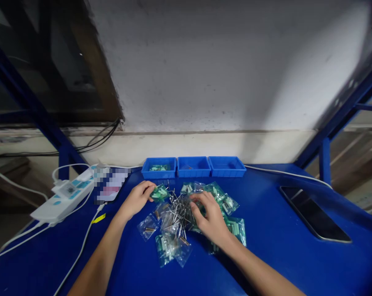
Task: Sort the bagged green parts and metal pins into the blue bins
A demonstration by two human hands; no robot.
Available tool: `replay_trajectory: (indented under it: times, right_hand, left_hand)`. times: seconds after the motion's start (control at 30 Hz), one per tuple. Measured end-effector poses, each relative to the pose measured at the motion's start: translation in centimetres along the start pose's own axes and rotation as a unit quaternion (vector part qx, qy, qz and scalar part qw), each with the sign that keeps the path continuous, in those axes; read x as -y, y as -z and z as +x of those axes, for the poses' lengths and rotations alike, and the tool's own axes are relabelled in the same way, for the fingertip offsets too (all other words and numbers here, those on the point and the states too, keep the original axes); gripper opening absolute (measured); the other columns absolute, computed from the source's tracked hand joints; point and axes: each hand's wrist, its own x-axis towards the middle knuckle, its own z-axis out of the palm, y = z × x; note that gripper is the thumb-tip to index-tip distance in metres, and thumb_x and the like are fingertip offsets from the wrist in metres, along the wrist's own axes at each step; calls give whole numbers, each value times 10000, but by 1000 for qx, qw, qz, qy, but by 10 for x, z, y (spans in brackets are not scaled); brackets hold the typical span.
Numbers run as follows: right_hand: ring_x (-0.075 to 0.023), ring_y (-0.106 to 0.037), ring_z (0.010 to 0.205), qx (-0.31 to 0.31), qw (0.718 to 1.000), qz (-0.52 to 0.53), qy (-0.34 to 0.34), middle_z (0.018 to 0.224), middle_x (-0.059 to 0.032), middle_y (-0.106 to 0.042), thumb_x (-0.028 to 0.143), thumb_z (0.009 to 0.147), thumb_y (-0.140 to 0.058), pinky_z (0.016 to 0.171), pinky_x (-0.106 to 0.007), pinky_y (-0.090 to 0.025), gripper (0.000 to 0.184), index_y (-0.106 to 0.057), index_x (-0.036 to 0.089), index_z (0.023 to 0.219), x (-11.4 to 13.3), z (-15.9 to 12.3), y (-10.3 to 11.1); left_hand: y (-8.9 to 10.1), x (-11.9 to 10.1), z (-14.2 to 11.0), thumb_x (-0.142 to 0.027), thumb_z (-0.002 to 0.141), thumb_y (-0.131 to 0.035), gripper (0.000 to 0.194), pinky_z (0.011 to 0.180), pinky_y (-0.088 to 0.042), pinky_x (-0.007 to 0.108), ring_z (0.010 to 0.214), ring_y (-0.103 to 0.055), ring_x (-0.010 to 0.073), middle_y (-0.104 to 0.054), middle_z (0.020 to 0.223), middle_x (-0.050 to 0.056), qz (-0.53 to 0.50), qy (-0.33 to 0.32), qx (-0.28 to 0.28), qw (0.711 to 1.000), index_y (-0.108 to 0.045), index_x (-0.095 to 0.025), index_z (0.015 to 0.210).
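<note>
My left hand (139, 199) has its fingertips closed on the edge of a small green packet (160, 192) with pale pieces inside, at the left of the pile. My right hand (208, 213) reaches over the pile, fingers curled and thumb close to the index finger; what lies between them is too small to make out. Beneath and between the hands is a heap of thin metal pins (179, 211). Around it lie clear bags with brass-coloured pieces (148, 227) and several green packets (237, 228), some partly covered by my right hand.
Three blue bins stand in a row by the wall: the left bin (159, 174) holds green packets, the middle bin (194, 173) something small, and the right bin (227, 172) is beside it. A power strip (55, 207) with cables and a phone (112, 185) lie left; a dark phone (313, 213) lies right.
</note>
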Motion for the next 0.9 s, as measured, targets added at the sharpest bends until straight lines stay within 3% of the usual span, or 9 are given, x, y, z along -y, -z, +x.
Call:
replay_trajectory:
  times: [0.1,0.2,0.3,0.4,0.5,0.57,0.63,0.77,0.9]
  right_hand:
    - [-202,-562,828,28,996,65,-57,881,-55,-621,362,910,-440,742,-337,-429,250,-595,200,1021,1,1,0]
    - [-188,-575,799,35,970,184,-153,879,-53,-633,453,926,-372,716,-319,-435,363,-583,192,1063,1,3,-1]
    - [-178,-569,817,40,935,280,-212,914,-52,-622,467,849,-528,716,-297,-442,384,-558,181,1102,0,6,0]
    - [-160,-556,819,50,912,328,-242,976,-47,-594,417,747,-671,692,-270,-441,439,-564,190,1107,1,9,2]
    - [-124,-510,670,70,897,360,-246,801,-5,-556,403,740,-672,590,-247,-409,376,-585,187,1035,3,9,5]
    - [-113,-463,607,56,907,353,-222,700,26,-498,382,751,-655,544,-237,-379,297,-566,191,961,4,8,5]
    - [-117,-449,609,7,937,299,-179,686,31,-477,342,772,-623,547,-241,-377,200,-527,201,875,4,7,5]
    - [-157,-496,728,-72,987,137,-35,767,-6,-523,201,803,-526,664,-298,-413,42,-494,208,776,6,3,7]
    - [-198,-506,869,-58,992,30,107,834,-27,-564,81,775,-473,786,-366,-407,143,-515,217,764,9,-1,7]
  left_hand:
    - [-14,-14,-3,-390,856,-462,252,667,-501,308,684,-621,161,-570,857,32,-40,-63,-19,997,-597,-178,837]
    - [-34,-33,-13,-295,894,-448,215,790,-470,320,826,-576,166,-532,876,35,3,-165,-28,986,-619,-193,813]
    - [-52,-50,-27,-215,917,-418,220,806,-451,298,882,-541,162,-509,886,40,17,-241,-22,970,-622,-201,835]
    - [-60,-58,-37,-174,922,-405,217,760,-464,271,879,-546,152,-492,926,49,-5,-279,-11,960,-611,-202,860]
    - [-60,-59,-41,-166,919,-413,211,730,-476,263,886,-562,154,-495,974,60,-20,-288,-12,957,-616,-210,881]
    - [-58,-60,-42,-189,914,-434,198,759,-475,281,912,-564,171,-525,994,69,-12,-275,-5,961,-629,-215,896]
    - [-56,-62,-41,-237,909,-460,181,787,-462,301,916,-567,187,-575,964,68,2,-246,14,969,-639,-215,904]
    - [-58,-64,-40,-402,905,-450,300,665,-438,268,709,-565,159,-613,735,27,-24,-121,89,988,-634,-189,802]
    - [-63,-61,-40,-534,910,-329,492,561,-398,240,583,-518,133,-574,624,16,-152,9,114,982,-567,-161,695]
